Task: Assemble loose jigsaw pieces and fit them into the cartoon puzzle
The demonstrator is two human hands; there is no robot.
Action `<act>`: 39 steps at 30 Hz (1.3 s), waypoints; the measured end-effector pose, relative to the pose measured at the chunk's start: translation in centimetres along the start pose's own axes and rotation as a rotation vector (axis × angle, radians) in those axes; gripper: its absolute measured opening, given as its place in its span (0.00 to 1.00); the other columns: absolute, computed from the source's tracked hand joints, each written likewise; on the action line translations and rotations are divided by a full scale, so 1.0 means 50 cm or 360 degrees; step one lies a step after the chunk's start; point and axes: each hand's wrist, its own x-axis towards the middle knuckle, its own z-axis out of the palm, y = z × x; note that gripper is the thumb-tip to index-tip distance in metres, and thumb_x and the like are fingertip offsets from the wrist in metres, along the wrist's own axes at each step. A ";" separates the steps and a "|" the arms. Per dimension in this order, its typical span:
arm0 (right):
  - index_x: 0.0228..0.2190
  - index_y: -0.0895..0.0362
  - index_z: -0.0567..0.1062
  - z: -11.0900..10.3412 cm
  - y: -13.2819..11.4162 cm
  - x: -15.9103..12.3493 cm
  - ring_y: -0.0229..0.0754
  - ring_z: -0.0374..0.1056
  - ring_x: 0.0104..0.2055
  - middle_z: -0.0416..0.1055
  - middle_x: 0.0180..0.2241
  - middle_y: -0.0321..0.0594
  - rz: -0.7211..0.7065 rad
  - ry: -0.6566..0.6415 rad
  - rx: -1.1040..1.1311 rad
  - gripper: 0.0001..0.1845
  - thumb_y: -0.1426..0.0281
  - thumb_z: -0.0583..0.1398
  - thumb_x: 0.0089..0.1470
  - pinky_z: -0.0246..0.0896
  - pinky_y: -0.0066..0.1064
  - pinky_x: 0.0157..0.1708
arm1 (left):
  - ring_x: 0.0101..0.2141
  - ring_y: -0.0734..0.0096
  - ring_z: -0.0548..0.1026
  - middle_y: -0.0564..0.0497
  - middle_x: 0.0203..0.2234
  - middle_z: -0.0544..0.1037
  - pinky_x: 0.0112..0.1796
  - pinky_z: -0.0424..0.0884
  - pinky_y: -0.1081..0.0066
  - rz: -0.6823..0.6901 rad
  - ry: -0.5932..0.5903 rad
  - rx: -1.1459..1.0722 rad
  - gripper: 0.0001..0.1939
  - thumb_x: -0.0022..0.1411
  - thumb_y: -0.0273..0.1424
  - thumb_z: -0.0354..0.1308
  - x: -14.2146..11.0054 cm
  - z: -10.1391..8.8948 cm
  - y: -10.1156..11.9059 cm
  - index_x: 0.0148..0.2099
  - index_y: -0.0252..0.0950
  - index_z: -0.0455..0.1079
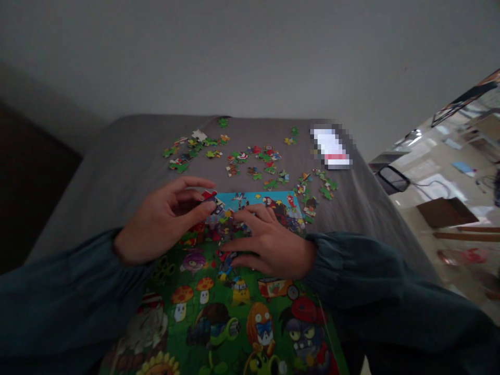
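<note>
Fingers of your left hand (162,224) pinch a red-topped jigsaw piece (209,195) by the far left corner of the puzzle (175,281).
Your right hand (273,245) rests over the puzzle's far part, fingers spread, gripping nothing visible. You appear to be at the fitting step; the next move likely calls for turning the piece to match its neighbours, then pressing it flat. Loose pieces (270,167) lie scattered on the grey cloth (128,166) beyond the puzzle's far edge.

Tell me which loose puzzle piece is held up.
The partly red piece in the left hand; the scattered pieces lie on the grey cloth.
</note>
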 end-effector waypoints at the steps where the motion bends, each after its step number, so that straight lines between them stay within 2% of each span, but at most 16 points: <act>1: 0.49 0.49 0.80 -0.001 -0.001 0.000 0.56 0.53 0.60 0.65 0.58 0.49 -0.0022 -0.0007 0.0031 0.17 0.59 0.60 0.63 0.54 0.53 0.59 | 0.28 0.71 0.77 0.56 0.27 0.80 0.29 0.73 0.76 -0.0012 -0.0017 0.0010 0.22 0.54 0.41 0.67 0.000 0.001 0.000 0.50 0.41 0.72; 5: 0.45 0.55 0.80 -0.011 0.000 0.004 0.52 0.55 0.60 0.70 0.56 0.44 -0.0139 -0.0033 0.0199 0.14 0.61 0.63 0.61 0.54 0.46 0.60 | 0.30 0.71 0.77 0.56 0.28 0.80 0.31 0.73 0.77 -0.0020 -0.0033 0.0016 0.22 0.54 0.41 0.68 0.001 -0.001 -0.002 0.50 0.41 0.72; 11: 0.43 0.60 0.78 -0.023 0.006 0.014 0.44 0.68 0.48 0.77 0.44 0.45 -0.0332 -0.0268 0.0376 0.10 0.67 0.62 0.63 0.61 0.39 0.53 | 0.29 0.72 0.76 0.54 0.30 0.80 0.29 0.73 0.76 -0.0008 -0.0026 0.0011 0.22 0.55 0.43 0.66 0.004 -0.006 -0.011 0.50 0.41 0.73; 16: 0.38 0.60 0.77 -0.024 0.010 0.014 0.40 0.71 0.39 0.78 0.36 0.43 -0.0192 -0.0269 0.0567 0.06 0.70 0.63 0.62 0.65 0.33 0.42 | 0.32 0.69 0.79 0.52 0.36 0.81 0.30 0.76 0.75 0.0004 -0.0023 0.0012 0.21 0.55 0.43 0.65 0.002 -0.005 -0.015 0.49 0.42 0.73; 19: 0.38 0.60 0.77 -0.023 0.013 0.009 0.37 0.71 0.34 0.77 0.33 0.39 -0.0102 -0.0221 0.0646 0.07 0.68 0.64 0.61 0.64 0.29 0.36 | 0.31 0.68 0.80 0.50 0.38 0.82 0.29 0.77 0.73 -0.0051 -0.0036 -0.0032 0.21 0.54 0.42 0.66 0.003 -0.004 -0.011 0.49 0.42 0.74; 22: 0.39 0.60 0.78 -0.018 0.011 0.007 0.41 0.69 0.37 0.76 0.32 0.40 -0.0127 -0.0056 0.0453 0.16 0.59 0.65 0.60 0.64 0.33 0.40 | 0.31 0.67 0.81 0.49 0.39 0.82 0.29 0.78 0.72 -0.0078 -0.0014 -0.0071 0.22 0.52 0.41 0.67 0.005 -0.004 -0.008 0.49 0.41 0.74; 24: 0.41 0.61 0.79 -0.011 0.006 0.011 0.45 0.67 0.41 0.75 0.37 0.44 -0.0094 0.0126 0.0239 0.21 0.54 0.62 0.61 0.63 0.38 0.45 | 0.31 0.66 0.81 0.49 0.39 0.82 0.28 0.79 0.71 -0.0088 0.0001 -0.0107 0.24 0.51 0.41 0.68 0.007 -0.004 -0.010 0.50 0.41 0.73; 26: 0.46 0.61 0.78 0.001 0.000 0.020 0.48 0.64 0.46 0.74 0.44 0.47 0.0005 0.0250 0.0070 0.24 0.53 0.57 0.64 0.61 0.42 0.50 | 0.30 0.67 0.80 0.49 0.40 0.81 0.29 0.79 0.70 -0.0091 0.0028 -0.0155 0.25 0.49 0.40 0.69 0.011 -0.004 -0.014 0.50 0.41 0.73; 29: 0.50 0.58 0.78 0.021 -0.003 0.035 0.52 0.61 0.51 0.71 0.50 0.49 0.0114 0.0257 -0.0059 0.23 0.55 0.56 0.65 0.58 0.45 0.53 | 0.31 0.69 0.79 0.49 0.41 0.80 0.31 0.79 0.70 -0.0070 0.0078 -0.0183 0.26 0.48 0.40 0.70 0.015 -0.003 -0.020 0.49 0.39 0.72; 34: 0.46 0.53 0.81 0.032 0.000 0.046 0.50 0.59 0.53 0.70 0.49 0.45 0.0120 0.0219 0.0148 0.14 0.61 0.61 0.64 0.56 0.43 0.54 | 0.33 0.69 0.79 0.53 0.36 0.81 0.32 0.77 0.74 -0.0025 0.0095 -0.0212 0.25 0.48 0.39 0.72 0.015 -0.003 -0.020 0.49 0.41 0.73; 37: 0.43 0.56 0.79 0.024 -0.002 0.045 0.48 0.60 0.53 0.72 0.49 0.43 0.0104 0.0167 0.0367 0.11 0.65 0.65 0.60 0.57 0.43 0.55 | 0.31 0.70 0.78 0.55 0.31 0.81 0.30 0.76 0.76 -0.0047 0.0031 -0.0246 0.25 0.50 0.39 0.72 0.013 -0.005 -0.022 0.50 0.43 0.73; 39: 0.40 0.58 0.78 0.016 -0.004 0.042 0.47 0.63 0.53 0.75 0.45 0.41 0.0088 0.0143 0.0498 0.07 0.69 0.66 0.59 0.57 0.44 0.55 | 0.30 0.70 0.78 0.55 0.31 0.80 0.28 0.76 0.76 -0.0077 0.0010 -0.0275 0.23 0.50 0.39 0.72 0.013 -0.005 -0.027 0.48 0.43 0.74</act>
